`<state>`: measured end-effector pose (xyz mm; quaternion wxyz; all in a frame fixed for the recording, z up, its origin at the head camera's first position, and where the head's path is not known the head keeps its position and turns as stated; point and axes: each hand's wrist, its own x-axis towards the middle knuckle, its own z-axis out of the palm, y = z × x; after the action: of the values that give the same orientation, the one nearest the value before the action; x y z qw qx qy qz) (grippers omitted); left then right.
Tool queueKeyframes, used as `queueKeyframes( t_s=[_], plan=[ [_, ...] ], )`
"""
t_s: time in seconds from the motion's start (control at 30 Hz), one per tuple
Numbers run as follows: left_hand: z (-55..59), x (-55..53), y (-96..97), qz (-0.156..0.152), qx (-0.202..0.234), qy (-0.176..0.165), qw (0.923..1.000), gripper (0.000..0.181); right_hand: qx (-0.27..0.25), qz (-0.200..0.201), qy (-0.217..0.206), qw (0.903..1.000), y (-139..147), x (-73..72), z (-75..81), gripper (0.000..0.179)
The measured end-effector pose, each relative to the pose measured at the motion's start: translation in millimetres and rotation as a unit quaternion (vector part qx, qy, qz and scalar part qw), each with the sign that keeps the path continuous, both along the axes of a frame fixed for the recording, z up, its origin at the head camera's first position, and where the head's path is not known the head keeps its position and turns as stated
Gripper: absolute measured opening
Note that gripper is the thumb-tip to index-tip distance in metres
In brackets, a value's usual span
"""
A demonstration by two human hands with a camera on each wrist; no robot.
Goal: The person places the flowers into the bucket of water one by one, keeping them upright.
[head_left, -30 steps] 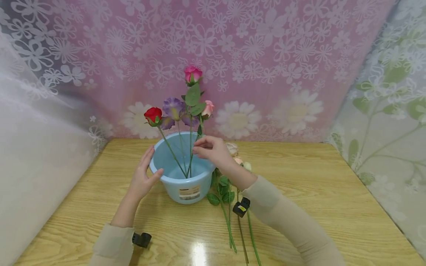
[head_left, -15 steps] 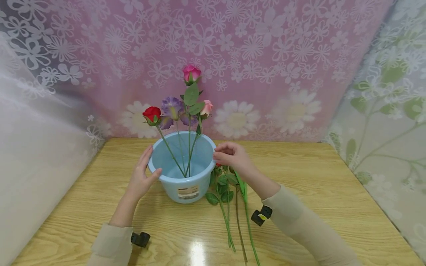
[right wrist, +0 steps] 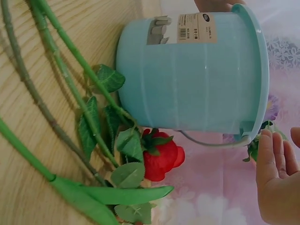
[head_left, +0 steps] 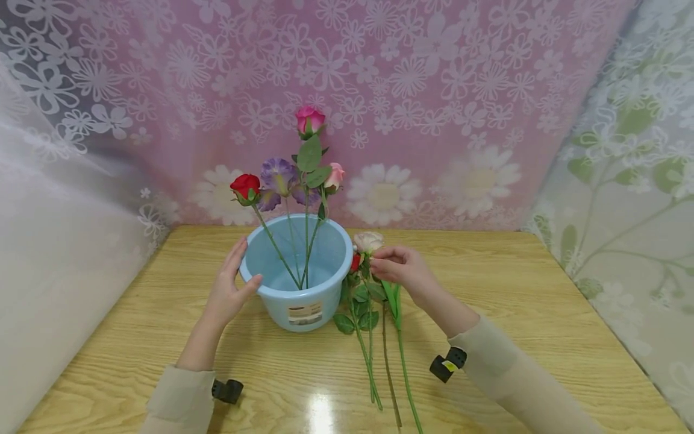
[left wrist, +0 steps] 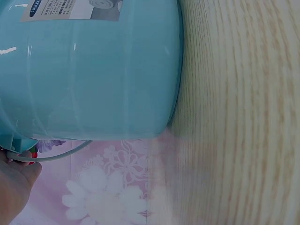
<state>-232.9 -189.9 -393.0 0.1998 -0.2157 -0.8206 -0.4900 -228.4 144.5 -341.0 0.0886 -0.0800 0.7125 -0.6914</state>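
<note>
A light blue bucket stands on the wooden table. Several artificial flowers lean in it: a red rose, a purple iris, a magenta rose and a pale pink rose. My left hand rests against the bucket's left rim, fingers fairly straight along the side and thumb spread toward the front. Right of the bucket, my right hand hovers over the lying flowers, fingers loosely bent with nothing between them. Beneath its fingertips is a cream flower, partly covering other blooms.
On the table right of the bucket lie several flower stems, pointing toward me. Another red rose lies beside the bucket, next to a green-leaved stem. A patterned pink curtain hangs behind the table.
My right hand has drawn back from the stems in the bucket, moving right and down past the rim to the lying flowers. The left hand keeps its place at the bucket.
</note>
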Motion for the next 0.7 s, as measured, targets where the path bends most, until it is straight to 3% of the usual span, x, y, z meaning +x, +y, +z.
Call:
queueKeyframes(
  t_s=[0.7],
  plan=[
    [1.6, 1.0, 0.5, 0.007, -0.009, 0.004, 0.9999, 0.070, 0.056, -0.023, -0.042, 0.9973, 40, 15.9, -45.8, 0.031]
  ],
)
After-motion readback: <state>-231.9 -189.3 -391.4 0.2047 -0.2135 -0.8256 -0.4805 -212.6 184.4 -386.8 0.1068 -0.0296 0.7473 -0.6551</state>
